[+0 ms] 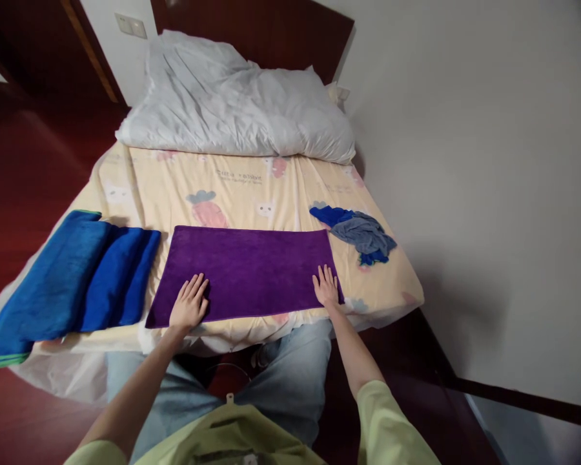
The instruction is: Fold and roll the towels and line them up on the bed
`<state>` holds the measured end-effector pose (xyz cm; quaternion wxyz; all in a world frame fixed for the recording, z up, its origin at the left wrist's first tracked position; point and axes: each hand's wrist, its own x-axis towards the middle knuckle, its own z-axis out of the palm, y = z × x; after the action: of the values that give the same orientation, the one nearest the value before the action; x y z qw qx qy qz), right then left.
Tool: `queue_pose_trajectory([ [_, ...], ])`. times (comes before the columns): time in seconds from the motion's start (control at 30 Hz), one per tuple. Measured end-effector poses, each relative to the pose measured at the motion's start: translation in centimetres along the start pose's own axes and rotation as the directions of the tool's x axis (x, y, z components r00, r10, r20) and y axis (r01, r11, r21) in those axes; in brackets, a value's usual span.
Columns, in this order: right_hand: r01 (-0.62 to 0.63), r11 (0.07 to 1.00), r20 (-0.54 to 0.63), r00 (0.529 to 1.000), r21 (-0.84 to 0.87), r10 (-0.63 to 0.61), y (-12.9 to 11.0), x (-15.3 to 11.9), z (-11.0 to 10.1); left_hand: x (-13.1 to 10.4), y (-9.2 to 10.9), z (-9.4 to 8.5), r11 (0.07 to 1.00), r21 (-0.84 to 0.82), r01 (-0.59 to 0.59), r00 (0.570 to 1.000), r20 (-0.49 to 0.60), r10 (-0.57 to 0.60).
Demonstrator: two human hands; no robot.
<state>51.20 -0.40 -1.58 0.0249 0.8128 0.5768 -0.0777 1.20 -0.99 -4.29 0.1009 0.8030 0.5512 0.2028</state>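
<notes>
Both palms lie flat and open, left hand (188, 302) and right hand (326, 286) well apart on the near corners of the purple towel (246, 266) spread on the bed (252, 187), so I press evenly, keeping its edges square and wrinkle-free.

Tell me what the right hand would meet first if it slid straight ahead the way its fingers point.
The right hand lies flat at the purple towel's right edge, fingers pointing up the bed. Ahead is printed bedsheet, then probably the white duvet; depth is unclear.
</notes>
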Motion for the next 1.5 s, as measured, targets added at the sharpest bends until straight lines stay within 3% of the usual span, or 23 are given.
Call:
queue_pose_trajectory([
  [0.13, 0.028, 0.973, -0.140, 0.990, 0.228, 0.005, -2.1, -2.1, -1.7, 1.7, -0.5, -1.3, 1.000, 0.023, 0.000, 0.996, 0.092, -0.002],
  [0.2, 0.063, 0.876, -0.234, 0.971, 0.478, 0.058, -4.9, -5.5, -1.5, 3.8, -0.6, -1.9, 0.999, 0.044, 0.013, 0.989, 0.147, -0.020],
  [0.23, 0.064, 0.778, -0.235, 0.966, 0.625, 0.109, -6.7, -7.8, -1.0, 5.2, -0.6, -2.1, 0.998, 0.056, 0.025, 0.984, 0.173, -0.034],
  [0.3, 0.000, 0.495, -0.090, 0.983, 0.869, 0.158, -10.5, -12.9, 0.7, 8.5, -0.3, -2.0, 0.996, 0.078, 0.037, 0.975, 0.214, -0.053],
  [0.4, -0.240, 0.097, 0.227, 0.965, 0.966, 0.131, -15.5, -19.1, 3.2, 14.1, 0.6, -1.0, 0.996, 0.087, -0.031, 0.959, 0.285, 0.005],
  [0.47, -0.373, -0.079, 0.380, 0.915, 0.925, 0.132, -17.5, -21.0, 4.0, 17.7, 1.6, 0.0, 0.991, 0.084, -0.100, 0.940, 0.334, 0.066],
  [0.53, -0.432, -0.169, 0.457, 0.876, 0.886, 0.158, -18.3, -21.1, 4.1, 20.8, 3.0, 1.1, 0.989, 0.068, -0.131, 0.924, 0.371, 0.097],
  [0.73, -0.437, -0.202, 0.472, 0.864, 0.876, 0.175, -18.0, -19.2, 3.4, 27.0, 7.4, 3.5, 0.991, 0.081, -0.103, 0.857, 0.514, 0.048],
  [0.9, -0.475, -0.273, 0.530, 0.829, 0.836, 0.180, -18.9, -18.8, 3.7, 29.8, 8.9, 3.9, 0.991, 0.129, -0.016, 0.867, 0.495, -0.050],
  [1.03, -0.475, -0.239, 0.508, 0.856, 0.847, 0.094, -19.4, -18.4, 3.7, 32.0, 9.0, 4.1, 0.990, 0.126, 0.062, 0.864, 0.490, -0.116],
  [1.17, -0.432, -0.226, 0.466, 0.876, 0.873, 0.127, -19.8, -18.2, 3.5, 34.6, 8.3, 5.1, 0.980, 0.106, 0.168, 0.784, 0.588, -0.198],
  [1.27, -0.411, -0.214, 0.449, 0.877, 0.886, 0.173, -20.1, -18.4, 3.5, 36.3, 7.4, 5.9, 0.979, 0.046, 0.201, 0.744, 0.643, -0.183],
  [1.5, -0.336, -0.158, 0.363, 0.912, 0.928, 0.191, -20.4, -19.0, 3.5, 37.2, 6.6, 5.3, 0.946, -0.187, 0.266, 0.802, 0.587, -0.109],
])
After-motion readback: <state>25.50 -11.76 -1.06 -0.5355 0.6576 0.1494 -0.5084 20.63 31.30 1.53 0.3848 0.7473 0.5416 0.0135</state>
